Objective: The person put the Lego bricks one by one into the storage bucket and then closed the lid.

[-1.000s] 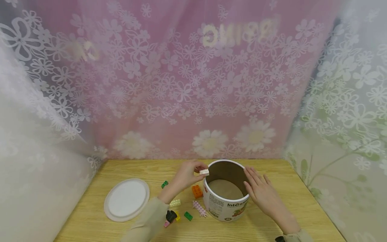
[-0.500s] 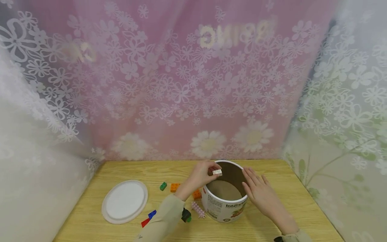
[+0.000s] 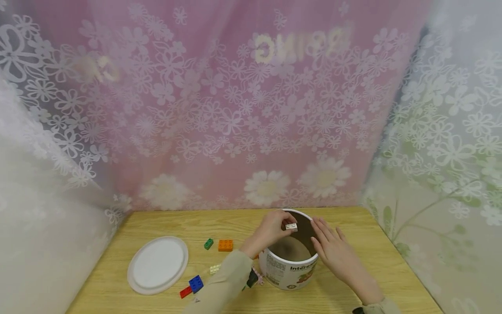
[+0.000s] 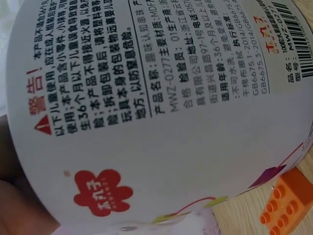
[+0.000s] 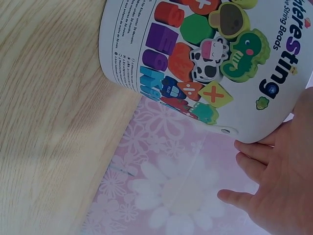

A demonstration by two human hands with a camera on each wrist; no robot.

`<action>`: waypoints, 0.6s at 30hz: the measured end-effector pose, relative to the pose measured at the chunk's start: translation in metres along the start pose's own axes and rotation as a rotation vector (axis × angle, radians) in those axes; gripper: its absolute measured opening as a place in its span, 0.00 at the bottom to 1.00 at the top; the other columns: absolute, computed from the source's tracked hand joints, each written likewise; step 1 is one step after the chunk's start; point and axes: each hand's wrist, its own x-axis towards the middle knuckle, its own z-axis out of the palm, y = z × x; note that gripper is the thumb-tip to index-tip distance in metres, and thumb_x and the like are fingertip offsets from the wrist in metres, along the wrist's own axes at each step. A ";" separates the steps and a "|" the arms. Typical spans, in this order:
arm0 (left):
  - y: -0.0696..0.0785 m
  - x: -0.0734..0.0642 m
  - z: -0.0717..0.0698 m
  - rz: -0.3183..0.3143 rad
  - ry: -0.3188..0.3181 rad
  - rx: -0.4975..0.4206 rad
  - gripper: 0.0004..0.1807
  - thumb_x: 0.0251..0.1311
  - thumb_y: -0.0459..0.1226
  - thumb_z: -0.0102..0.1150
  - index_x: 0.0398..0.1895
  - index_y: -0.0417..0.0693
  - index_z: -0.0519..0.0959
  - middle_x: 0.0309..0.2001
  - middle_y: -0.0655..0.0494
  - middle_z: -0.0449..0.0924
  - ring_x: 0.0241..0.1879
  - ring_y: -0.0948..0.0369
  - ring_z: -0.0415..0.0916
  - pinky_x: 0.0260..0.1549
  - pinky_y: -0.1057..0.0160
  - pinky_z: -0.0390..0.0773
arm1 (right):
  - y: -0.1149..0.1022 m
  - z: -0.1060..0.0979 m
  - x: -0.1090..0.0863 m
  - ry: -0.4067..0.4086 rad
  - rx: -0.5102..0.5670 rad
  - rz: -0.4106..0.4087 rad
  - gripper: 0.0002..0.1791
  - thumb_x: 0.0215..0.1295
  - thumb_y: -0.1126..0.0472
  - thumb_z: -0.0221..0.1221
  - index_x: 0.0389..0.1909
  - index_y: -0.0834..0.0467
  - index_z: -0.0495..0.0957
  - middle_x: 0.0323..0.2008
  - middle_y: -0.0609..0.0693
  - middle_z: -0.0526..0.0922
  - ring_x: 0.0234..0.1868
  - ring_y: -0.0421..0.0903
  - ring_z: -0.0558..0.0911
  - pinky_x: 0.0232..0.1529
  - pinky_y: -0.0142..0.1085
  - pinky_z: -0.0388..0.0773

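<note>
My left hand pinches a white toy brick with studs on top, over the mouth of a round tub. The tub is white outside with printed labels, and brown inside. Against its right rim rests my right hand, fingers straight; the right wrist view has those fingers at the tub's edge. In the left wrist view the tub's label fills most of the picture, and only dark fingertips show past the rim. The white brick is hidden there.
Left of the tub lie an orange brick, a green brick, a blue brick, a red brick and a pale yellow brick. A white round lid lies farther left. Behind the table hangs a flowered curtain.
The left hand has carried the white brick rightward from the tub's left rim to over its opening. The right hand stays at the rim. The view has shifted slightly.
</note>
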 end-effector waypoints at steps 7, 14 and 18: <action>0.000 0.004 0.007 -0.052 -0.021 -0.024 0.11 0.60 0.36 0.72 0.45 0.51 0.86 0.40 0.59 0.83 0.36 0.67 0.78 0.35 0.74 0.77 | -0.001 0.000 0.000 0.000 0.002 0.003 0.31 0.81 0.49 0.46 0.75 0.63 0.63 0.76 0.58 0.63 0.75 0.58 0.62 0.70 0.66 0.58; -0.006 0.008 0.014 -0.039 -0.021 0.029 0.10 0.57 0.35 0.75 0.42 0.50 0.86 0.37 0.60 0.84 0.34 0.67 0.78 0.33 0.74 0.77 | 0.000 0.002 0.000 0.010 0.004 0.003 0.30 0.80 0.51 0.49 0.75 0.63 0.63 0.76 0.57 0.63 0.75 0.58 0.63 0.70 0.66 0.59; -0.006 0.009 0.015 -0.042 -0.011 0.033 0.10 0.59 0.35 0.73 0.43 0.49 0.85 0.39 0.58 0.85 0.36 0.65 0.81 0.36 0.73 0.78 | 0.000 0.004 0.000 0.026 0.007 0.003 0.30 0.80 0.51 0.48 0.75 0.63 0.64 0.75 0.58 0.64 0.75 0.58 0.64 0.69 0.65 0.60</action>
